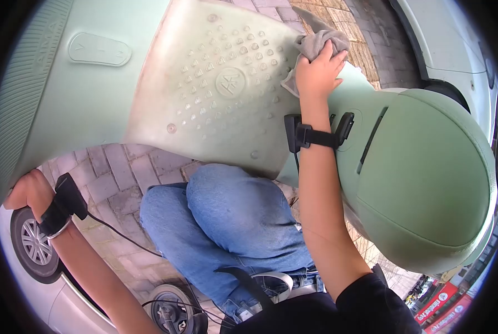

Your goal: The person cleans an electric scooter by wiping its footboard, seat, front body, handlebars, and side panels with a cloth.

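Observation:
My right hand (319,75) presses a crumpled grey cloth (322,44) against the edge of a pale green scooter's footboard (226,83), close to the seat base. Its fingers are bent over the cloth. A black strap with a small device sits on that wrist. My left hand (27,192) is at the far left, against the lower edge of the scooter's ribbed green front panel (26,83). Its fingers are hidden behind the panel's edge. A black device (70,196) with a cable is strapped to the left wrist.
The green scooter seat (427,172) bulges out on the right. My bent knees in blue jeans (232,211) are below the footboard. A silver car's wheel (36,245) stands at the lower left, a white vehicle (455,33) at the upper right. Brick paving (115,172) lies underneath.

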Available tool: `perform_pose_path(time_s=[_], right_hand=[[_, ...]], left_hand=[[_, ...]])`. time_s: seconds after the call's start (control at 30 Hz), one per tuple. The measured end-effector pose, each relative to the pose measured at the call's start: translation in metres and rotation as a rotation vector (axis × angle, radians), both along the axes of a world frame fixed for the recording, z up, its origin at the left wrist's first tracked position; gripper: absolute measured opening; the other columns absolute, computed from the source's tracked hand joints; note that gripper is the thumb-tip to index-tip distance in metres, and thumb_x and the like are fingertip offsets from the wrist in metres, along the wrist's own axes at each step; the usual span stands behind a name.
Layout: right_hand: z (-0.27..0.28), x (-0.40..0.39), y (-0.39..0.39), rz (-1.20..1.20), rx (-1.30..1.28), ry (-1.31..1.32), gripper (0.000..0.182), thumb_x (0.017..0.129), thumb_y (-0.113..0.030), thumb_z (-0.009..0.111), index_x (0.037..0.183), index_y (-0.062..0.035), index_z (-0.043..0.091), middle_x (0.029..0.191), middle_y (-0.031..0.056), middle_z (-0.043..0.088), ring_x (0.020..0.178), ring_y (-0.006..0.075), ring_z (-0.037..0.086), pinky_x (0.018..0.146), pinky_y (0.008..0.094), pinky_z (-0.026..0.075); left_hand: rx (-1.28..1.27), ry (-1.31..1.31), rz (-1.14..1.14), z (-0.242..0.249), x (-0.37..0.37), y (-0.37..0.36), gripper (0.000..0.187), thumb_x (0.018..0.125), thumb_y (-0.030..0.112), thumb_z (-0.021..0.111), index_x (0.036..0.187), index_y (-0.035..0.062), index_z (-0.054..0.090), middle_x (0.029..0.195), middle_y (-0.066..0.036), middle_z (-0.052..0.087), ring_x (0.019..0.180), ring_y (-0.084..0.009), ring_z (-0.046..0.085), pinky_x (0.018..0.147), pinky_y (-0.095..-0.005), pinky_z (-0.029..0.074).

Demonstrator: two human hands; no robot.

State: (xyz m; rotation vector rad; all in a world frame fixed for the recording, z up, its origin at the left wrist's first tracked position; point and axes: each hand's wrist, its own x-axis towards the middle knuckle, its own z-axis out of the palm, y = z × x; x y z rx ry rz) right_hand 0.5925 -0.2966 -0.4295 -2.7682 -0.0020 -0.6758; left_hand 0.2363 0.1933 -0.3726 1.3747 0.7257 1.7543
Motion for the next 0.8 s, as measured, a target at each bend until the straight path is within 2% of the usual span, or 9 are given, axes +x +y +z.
perform_pose_path(time_s=[0.27,0.33,0.4,0.47,0.53,0.63,0.7,0.77,0.8], right_hand=[[0.012,-0.089,-0.013,0.2,-0.162,0.187,0.058,0.072,-0.007,0.063,0.123,0.0082,0.04,0.126,0.0367,0.034,0.116,0.0492,0.039,0.094,0.0443,0.04],[0.018,-0.137,-0.013,0.281,-0.168,0.305,0.057,0.071,-0.004,0.061,0.122,0.0103,0.039,0.126,0.0373,0.032,0.116,0.0507,0.038,0.096,0.047,0.038],[0.018,-0.18,-0.026,0.361,-0.202,0.479,0.06,0.071,-0.002,0.059,0.125,0.0106,0.036,0.13,0.0378,0.027,0.118,0.0515,0.036,0.098,0.0488,0.036],[0.025,-0.21,-0.05,0.45,-0.203,0.587,0.062,0.071,0.0,0.058,0.127,0.01,0.035,0.134,0.0368,0.022,0.122,0.0503,0.032,0.1,0.0469,0.034],[0.028,-0.211,-0.067,0.536,-0.203,0.68,0.064,0.071,0.001,0.058,0.129,0.0094,0.033,0.138,0.0358,0.018,0.126,0.0492,0.028,0.102,0.0451,0.032],[0.02,-0.197,-0.073,0.621,0.118,0.631,0.062,0.072,0.001,0.055,0.129,0.0113,0.032,0.139,0.0323,0.017,0.132,0.0488,0.014,0.109,0.0511,0.016],[0.013,-0.178,-0.061,0.623,0.021,0.534,0.063,0.072,0.001,0.055,0.129,0.0113,0.032,0.139,0.0325,0.017,0.131,0.0488,0.014,0.109,0.051,0.016],[0.008,-0.169,-0.054,0.622,-0.061,0.406,0.061,0.072,0.002,0.054,0.129,0.0105,0.034,0.14,0.0312,0.017,0.132,0.0473,0.016,0.109,0.0504,0.017],[0.007,-0.168,-0.055,0.63,-0.052,0.414,0.061,0.072,0.002,0.054,0.129,0.0105,0.034,0.14,0.0312,0.017,0.132,0.0473,0.016,0.109,0.0504,0.017]], left_hand=[[-0.031,0.033,0.095,-0.066,-0.049,0.071,0.017,0.085,0.017,0.046,0.088,0.0012,0.051,0.091,-0.004,0.049,0.084,-0.0146,0.049,0.072,-0.0287,0.04],[-0.027,0.048,0.121,-0.082,-0.068,0.1,0.016,0.084,0.017,0.046,0.086,0.0015,0.05,0.088,-0.003,0.047,0.081,-0.0139,0.047,0.069,-0.0281,0.039],[-0.009,0.079,0.154,-0.074,-0.049,0.066,0.014,0.084,0.016,0.047,0.084,0.0019,0.048,0.084,-0.002,0.046,0.078,-0.0133,0.046,0.067,-0.0275,0.038],[0.011,0.117,0.195,-0.09,-0.09,0.142,0.013,0.083,0.015,0.048,0.081,0.0023,0.047,0.081,-0.002,0.044,0.076,-0.0127,0.045,0.065,-0.0269,0.037],[0.033,0.143,0.233,-0.077,-0.073,0.101,0.013,0.082,0.015,0.049,0.079,0.0026,0.046,0.078,-0.001,0.042,0.073,-0.012,0.043,0.062,-0.0263,0.036],[0.056,0.177,0.275,-0.068,-0.054,0.069,0.014,0.081,0.014,0.05,0.075,0.0032,0.044,0.073,0.0,0.039,0.069,-0.0111,0.041,0.059,-0.0255,0.034],[0.071,0.2,0.307,-0.032,-0.003,-0.074,0.015,0.081,0.013,0.051,0.073,0.0035,0.043,0.07,0.0,0.038,0.066,-0.0104,0.04,0.057,-0.0249,0.033],[0.091,0.22,0.345,-0.027,0.01,-0.095,0.016,0.08,0.013,0.052,0.071,0.0039,0.042,0.067,0.001,0.036,0.064,-0.0098,0.039,0.054,-0.0243,0.032],[-0.104,0.344,0.237,-0.016,0.041,-0.165,0.016,0.084,0.012,0.052,0.076,0.0047,0.039,0.071,0.001,0.036,0.064,-0.0086,0.037,0.057,-0.0232,0.031]])
